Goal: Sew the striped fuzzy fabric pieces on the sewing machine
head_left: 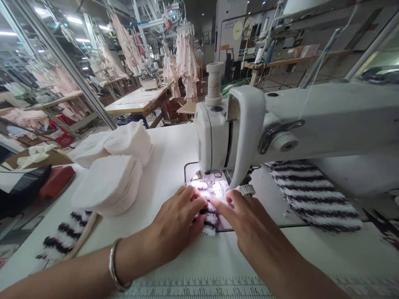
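A fuzzy black-and-white striped fabric piece point(210, 218) lies under the needle area of a white sewing machine point(215, 137), lit by its lamp. My left hand point(177, 220) is closed on the fabric's left side, its fingers bent and thumb pressed against the pile. On the other side, my right hand point(252, 220) rests by the presser foot. One of its digits reaches to the fabric's right edge, apart from a bent finger beside it. The fabric partly hides beneath my left fingers.
Stacks of white padded pieces point(106, 182) stand at left, near another striped piece point(67, 232). A larger striped piece point(314, 195) lies under the machine arm, with dark scissors point(382, 224) at far right. A ruler strip point(193, 288) runs along the front edge.
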### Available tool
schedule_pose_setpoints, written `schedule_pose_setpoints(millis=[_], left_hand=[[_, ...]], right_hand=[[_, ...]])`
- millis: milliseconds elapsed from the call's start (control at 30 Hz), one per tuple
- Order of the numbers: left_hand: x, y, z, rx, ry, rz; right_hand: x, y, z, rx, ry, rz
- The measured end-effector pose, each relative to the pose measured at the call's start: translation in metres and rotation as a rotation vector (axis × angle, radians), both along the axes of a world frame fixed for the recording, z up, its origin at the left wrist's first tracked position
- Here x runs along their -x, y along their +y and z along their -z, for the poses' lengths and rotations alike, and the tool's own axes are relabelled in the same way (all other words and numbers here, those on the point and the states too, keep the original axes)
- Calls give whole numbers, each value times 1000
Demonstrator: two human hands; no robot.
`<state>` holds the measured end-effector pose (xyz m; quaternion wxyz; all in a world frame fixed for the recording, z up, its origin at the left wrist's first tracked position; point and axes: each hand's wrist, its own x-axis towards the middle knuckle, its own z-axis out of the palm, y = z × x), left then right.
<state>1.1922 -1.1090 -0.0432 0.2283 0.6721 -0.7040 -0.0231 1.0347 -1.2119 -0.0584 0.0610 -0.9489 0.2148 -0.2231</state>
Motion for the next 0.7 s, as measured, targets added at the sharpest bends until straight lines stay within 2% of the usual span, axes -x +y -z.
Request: schedule_pose_setpoints(millis=[100,200,333,433,567,700], left_hand=[[4,-5,3,-8,-37,-51],[1,-5,-1,-5,-31,-45],[-8,5,-12,14,24,92],[-12,10,-14,-15,5,209],[-11,8,-8,33,-23,240],[-10,8,-5,55,-1,236]], right_hand=[[-1,-4,-3,56,-7,-35],[9,-4,-5,91,-12,-44],[35,10,4,44,-42,-20],[50,23,14,-43,-48,34],[54,30,22,-81,-57,82],[50,36,21,-84,-92,94]])
